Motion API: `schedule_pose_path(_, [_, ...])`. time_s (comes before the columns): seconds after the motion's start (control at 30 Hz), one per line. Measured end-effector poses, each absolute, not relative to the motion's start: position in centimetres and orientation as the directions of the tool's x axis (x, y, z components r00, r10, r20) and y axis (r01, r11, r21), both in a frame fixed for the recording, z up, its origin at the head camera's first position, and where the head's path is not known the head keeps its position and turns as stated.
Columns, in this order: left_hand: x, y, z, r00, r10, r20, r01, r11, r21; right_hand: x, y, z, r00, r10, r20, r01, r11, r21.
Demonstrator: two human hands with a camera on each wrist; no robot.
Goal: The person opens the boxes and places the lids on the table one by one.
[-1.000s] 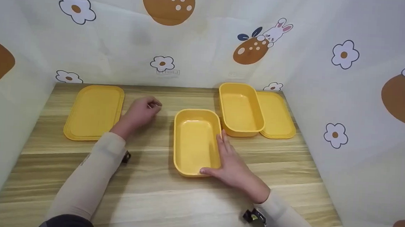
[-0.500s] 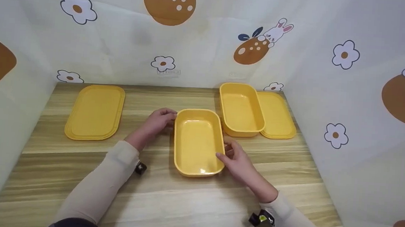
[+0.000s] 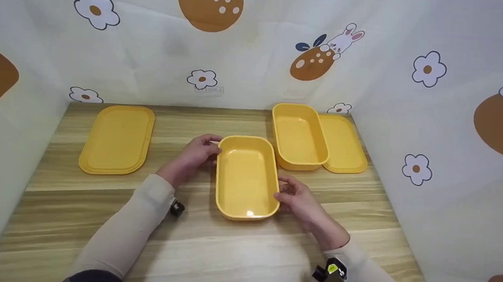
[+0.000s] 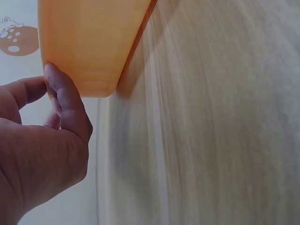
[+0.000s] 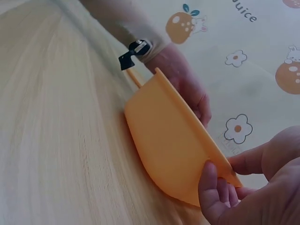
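Note:
A yellow rectangular food container, with rounded corners and no lid on it, rests on the table in the middle of the head view. At its far left corner, my left hand pinches the rim, the thumb at the edge and a finger against the outer wall. My right hand grips the rim on the right side near the front corner. In the right wrist view its thumb lies over the rim, with curled fingers on the outside. The container's outer wall also shows in the left wrist view.
A second yellow container stands behind to the right, close to the first. Beside it lies a flat yellow lid, partly hidden by it. Another yellow lid lies at the left. Patterned cloth walls border the wooden table.
My left hand has moved right, from beside the left lid to the container's far left corner. My right hand has shifted from spread on the near right corner to gripping the right rim.

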State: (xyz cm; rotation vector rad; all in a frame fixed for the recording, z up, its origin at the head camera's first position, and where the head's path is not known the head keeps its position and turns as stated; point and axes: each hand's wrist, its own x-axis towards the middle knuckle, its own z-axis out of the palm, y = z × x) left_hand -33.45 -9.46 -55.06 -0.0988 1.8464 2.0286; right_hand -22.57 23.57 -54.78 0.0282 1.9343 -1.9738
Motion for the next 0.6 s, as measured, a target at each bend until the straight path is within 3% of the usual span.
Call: schedule_pose_path(0.6, [-33.28,-9.94,-55.03,-0.91,0.285,-0.302,-0.338,-0.084,0.937,-22.62,23.53,-55.0,-0.904,-0.264,-0.338,0.366,-0.064,-0.929])
